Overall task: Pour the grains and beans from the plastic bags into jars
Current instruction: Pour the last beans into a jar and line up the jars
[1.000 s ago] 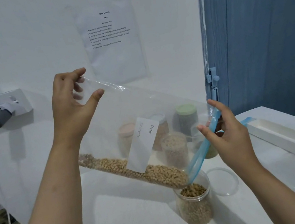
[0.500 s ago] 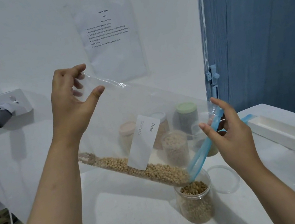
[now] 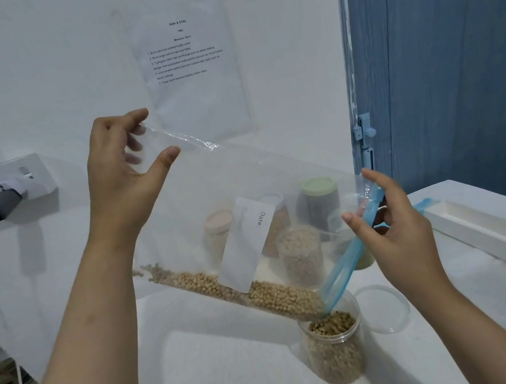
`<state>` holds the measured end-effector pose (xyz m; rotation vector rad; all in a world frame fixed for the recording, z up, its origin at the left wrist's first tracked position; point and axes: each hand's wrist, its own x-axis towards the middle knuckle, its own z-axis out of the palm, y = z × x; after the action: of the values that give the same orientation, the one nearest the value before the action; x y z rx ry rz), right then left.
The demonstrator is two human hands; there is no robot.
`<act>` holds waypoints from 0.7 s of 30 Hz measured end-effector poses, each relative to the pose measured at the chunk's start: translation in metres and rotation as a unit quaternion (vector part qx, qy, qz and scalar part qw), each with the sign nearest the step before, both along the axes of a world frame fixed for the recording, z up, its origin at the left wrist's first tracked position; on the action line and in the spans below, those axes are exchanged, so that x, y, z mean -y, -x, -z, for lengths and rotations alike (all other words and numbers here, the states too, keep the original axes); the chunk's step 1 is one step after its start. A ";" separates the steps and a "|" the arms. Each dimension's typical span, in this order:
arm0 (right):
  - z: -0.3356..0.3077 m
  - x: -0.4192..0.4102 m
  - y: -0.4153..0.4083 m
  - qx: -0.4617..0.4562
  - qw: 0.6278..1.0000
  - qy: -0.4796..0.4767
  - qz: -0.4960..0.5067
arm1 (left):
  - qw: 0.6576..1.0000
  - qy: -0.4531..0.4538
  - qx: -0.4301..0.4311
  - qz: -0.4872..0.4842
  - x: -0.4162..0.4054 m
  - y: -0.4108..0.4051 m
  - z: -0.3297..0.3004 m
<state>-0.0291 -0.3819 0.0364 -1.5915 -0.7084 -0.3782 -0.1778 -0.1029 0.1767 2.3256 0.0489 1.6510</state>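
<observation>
Pouring soybeans (image 3: 260, 286) into the open jar (image 3: 336, 348): left hand (image 3: 123, 176) pinches the zip bag (image 3: 244, 186) corner, right hand (image 3: 388, 229) pinches its blue mouth; beans may overshoot the nearly full jar.

The left hand (image 3: 123, 183) pinches the raised corner of a clear bag (image 3: 246, 199) while the right hand (image 3: 392, 232) holds its blue mouth (image 3: 349, 256) over an open jar (image 3: 336, 345), beans (image 3: 261, 291) lying along the bag's lower edge.
</observation>
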 end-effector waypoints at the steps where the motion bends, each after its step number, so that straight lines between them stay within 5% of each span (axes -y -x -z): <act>1: 0.000 0.000 0.000 0.000 1.000 0.000 0.000 | 1.000 -0.001 0.001 0.000 0.000 0.000 0.000; 21: -0.006 0.002 0.001 0.007 1.000 -0.005 -0.005 | 1.000 -0.007 0.005 0.003 0.002 0.002 -0.009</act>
<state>-0.0301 -0.3836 0.0421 -1.5761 -0.7232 -0.3858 -0.1796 -0.1048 0.1858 2.3264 0.0281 1.6651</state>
